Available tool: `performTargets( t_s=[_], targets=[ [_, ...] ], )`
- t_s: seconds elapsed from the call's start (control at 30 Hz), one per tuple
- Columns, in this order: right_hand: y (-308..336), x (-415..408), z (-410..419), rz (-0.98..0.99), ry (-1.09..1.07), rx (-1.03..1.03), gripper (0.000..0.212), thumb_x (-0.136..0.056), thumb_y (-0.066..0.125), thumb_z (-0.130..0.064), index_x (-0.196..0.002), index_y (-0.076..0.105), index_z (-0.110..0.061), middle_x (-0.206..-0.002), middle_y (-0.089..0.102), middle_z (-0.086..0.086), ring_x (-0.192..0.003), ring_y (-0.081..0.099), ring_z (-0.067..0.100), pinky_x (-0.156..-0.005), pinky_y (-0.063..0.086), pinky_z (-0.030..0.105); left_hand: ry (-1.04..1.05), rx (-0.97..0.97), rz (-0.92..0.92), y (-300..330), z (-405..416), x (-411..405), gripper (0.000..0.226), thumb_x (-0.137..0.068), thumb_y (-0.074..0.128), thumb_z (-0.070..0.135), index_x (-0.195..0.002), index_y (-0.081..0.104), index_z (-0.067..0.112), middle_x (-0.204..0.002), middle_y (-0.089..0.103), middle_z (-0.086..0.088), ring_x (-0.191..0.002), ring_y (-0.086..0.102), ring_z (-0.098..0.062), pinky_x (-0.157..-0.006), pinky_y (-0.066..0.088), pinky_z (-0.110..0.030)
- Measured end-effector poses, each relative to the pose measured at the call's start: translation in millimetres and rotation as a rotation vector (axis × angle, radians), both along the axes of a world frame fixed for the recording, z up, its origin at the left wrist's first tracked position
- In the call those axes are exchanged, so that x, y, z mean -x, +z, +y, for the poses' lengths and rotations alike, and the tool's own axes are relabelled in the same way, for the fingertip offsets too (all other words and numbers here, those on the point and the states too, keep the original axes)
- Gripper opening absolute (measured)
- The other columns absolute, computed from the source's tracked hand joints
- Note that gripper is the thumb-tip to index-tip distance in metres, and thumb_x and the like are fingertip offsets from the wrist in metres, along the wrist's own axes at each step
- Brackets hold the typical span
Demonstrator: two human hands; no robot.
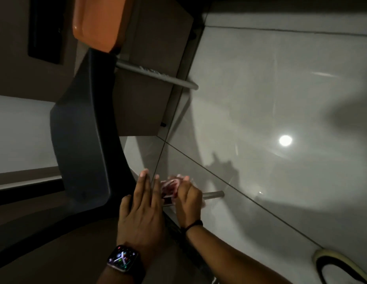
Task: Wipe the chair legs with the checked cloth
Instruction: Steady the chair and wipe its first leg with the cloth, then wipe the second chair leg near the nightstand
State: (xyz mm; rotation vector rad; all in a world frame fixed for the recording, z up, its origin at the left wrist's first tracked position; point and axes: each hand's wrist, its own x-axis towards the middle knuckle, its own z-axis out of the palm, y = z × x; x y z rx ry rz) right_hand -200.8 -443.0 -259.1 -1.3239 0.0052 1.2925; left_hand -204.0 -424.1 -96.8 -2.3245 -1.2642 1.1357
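Head view, tipped hard sideways and dim, so I read it slowly. Furthest left is the dark chair seat (82, 128), lying over with an orange panel (98, 21) above it. Next comes my left hand (140, 210), smartwatch (122, 258) on the wrist, fingers straight and flat against the seat's edge, gripping nothing, only steadying the chair. Just right of it the checked cloth (171, 186), red and white as far as the blur allows, is bunched around the near chair leg (213, 195), and my right hand (188, 198) is clenched on cloth and leg together. Past the knuckles the bare grey tube runs on to its tip over the pale tiled floor (281, 99). A second leg (158, 75) sticks out higher up, uncovered.

I judge the cloth soft and light, likely to slip or unbundle unless I keep it wrapped full round the tube. The leg looks stiff, smooth metal, so a closed ring grip that slides lengthwise should serve. The chair seems light enough to shift; the flat hand matters.
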Motion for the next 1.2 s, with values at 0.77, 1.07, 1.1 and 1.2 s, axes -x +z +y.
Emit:
performTargets(
  t_s=[0.77,1.07,1.1,1.2],
  targets=[
    [125.2,-251.8,276.5,-0.325,-0.277,0.098,0.051,-0.114,0.035,-0.039,-0.129,0.076,-0.013,-0.115,0.083,0.007,-0.111,0.078,0.024,-0.099,0.061,0.036,-0.140,0.002,-0.118,132.6,312.3,-192.7,0.061,-0.106,0.016,0.035,-0.152,0.037,0.000,-0.154,0.047,-0.021,-0.147,0.037,-0.037,-0.127,0.025,-0.050],
    [17.7,-141.1,361.1,-0.531,-0.092,-0.043,0.032,-0.112,0.039,-0.033,-0.132,0.064,-0.027,-0.143,0.064,0.004,-0.141,0.053,0.019,-0.131,0.028,0.033,-0.281,0.100,0.016,61.0,371.8,-171.3,0.058,-0.105,0.034,0.032,-0.145,0.048,-0.008,-0.145,0.055,-0.030,-0.136,0.052,-0.046,-0.119,0.038,-0.056],
    [2.8,-140.8,362.1,-0.511,-0.100,-0.054,0.037,-0.113,0.033,-0.040,-0.133,0.062,-0.028,-0.144,0.063,0.006,-0.142,0.053,0.021,-0.128,0.029,0.035,-0.301,0.099,0.021,56.7,373.6,-168.9,0.057,-0.105,0.036,0.031,-0.145,0.047,-0.008,-0.145,0.054,-0.031,-0.136,0.051,-0.045,-0.120,0.037,-0.055],
    [-47.1,-156.3,364.9,-0.424,-0.035,-0.007,0.042,-0.112,0.037,-0.023,-0.129,0.071,-0.005,-0.143,0.066,0.024,-0.144,0.053,0.040,-0.129,0.028,0.045,-0.303,0.087,-0.008,46.2,378.0,-163.5,0.056,-0.106,0.036,0.028,-0.147,0.043,-0.010,-0.146,0.052,-0.032,-0.137,0.047,-0.047,-0.122,0.033,-0.057]
  ],
)
